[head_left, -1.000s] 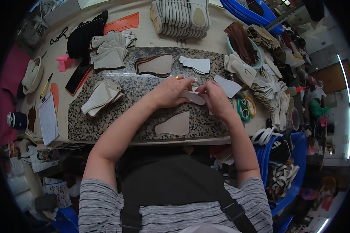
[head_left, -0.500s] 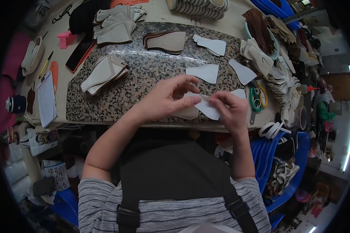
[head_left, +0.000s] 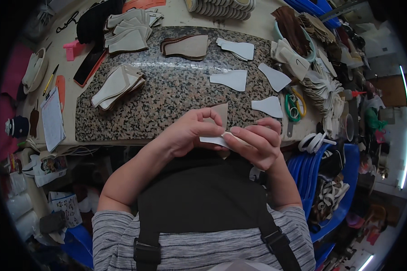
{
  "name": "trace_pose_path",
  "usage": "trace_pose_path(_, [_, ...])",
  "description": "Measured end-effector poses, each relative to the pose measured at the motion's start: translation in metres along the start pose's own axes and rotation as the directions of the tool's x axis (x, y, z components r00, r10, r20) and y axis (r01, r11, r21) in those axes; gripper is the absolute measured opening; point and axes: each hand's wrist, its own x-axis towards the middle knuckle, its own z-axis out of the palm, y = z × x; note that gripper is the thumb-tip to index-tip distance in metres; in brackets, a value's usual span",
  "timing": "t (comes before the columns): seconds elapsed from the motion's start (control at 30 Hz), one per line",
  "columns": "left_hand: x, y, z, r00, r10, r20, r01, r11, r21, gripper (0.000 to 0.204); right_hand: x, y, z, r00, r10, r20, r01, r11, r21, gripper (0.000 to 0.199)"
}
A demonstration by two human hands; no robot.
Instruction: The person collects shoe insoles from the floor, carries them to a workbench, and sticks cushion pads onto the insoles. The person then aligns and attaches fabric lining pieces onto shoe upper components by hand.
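Near the front edge of the speckled stone slab [head_left: 167,99], my left hand [head_left: 187,131] pinches a white shaped piece [head_left: 211,141] between thumb and forefinger. My right hand [head_left: 260,142] has its fingertips closed on the same piece from the other side, hiding part of it. Just behind my left fingers lies a beige shaped piece [head_left: 222,109], partly covered by the hand. Similar white pieces lie beyond my hands: one [head_left: 230,80] in the middle, another [head_left: 274,77] to its right, a third [head_left: 267,107] nearer, and a small pile [head_left: 237,49] farther back.
Stacks of beige and brown pieces stand at the slab's left [head_left: 117,88], back left [head_left: 129,36] and back middle [head_left: 185,47]. Green-and-yellow-handled scissors [head_left: 294,107] lie to the right. A phone [head_left: 90,67] and a clipboard [head_left: 53,119] are at left; a blue bin [head_left: 339,198] sits lower right.
Both hands have drawn nearer to my body with the white piece, and the right fingers have curled closer around it. The white piece at the right is now uncovered.
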Motion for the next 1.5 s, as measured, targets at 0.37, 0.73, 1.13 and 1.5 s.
trace_pose_path(0.37, [-0.012,-0.014,-0.003,0.992,-0.122,0.006,0.122,0.992,0.007,0.017,0.004,-0.005,-0.006,0.994,-0.045,0.098,0.027,0.984,0.175,0.025])
trace_pose_path(0.73, [-0.032,-0.015,-0.014,0.881,0.407,-0.243,-0.254,0.838,0.482,0.017,-0.013,0.008,-0.080,0.260,0.260,0.930,-0.616,0.786,-0.048,0.045])
trace_pose_path(1.13, [-0.057,-0.057,-0.025,0.610,0.790,0.064,-0.192,0.069,0.979,0.022,-0.021,-0.007,0.026,0.150,0.711,0.687,-0.840,-0.274,0.467,0.016])
trace_pose_path(1.5, [-0.056,-0.064,-0.043,0.546,0.800,0.249,0.022,-0.311,0.950,0.033,-0.005,0.001,0.065,0.082,0.759,0.646,-0.871,-0.261,0.416,0.023])
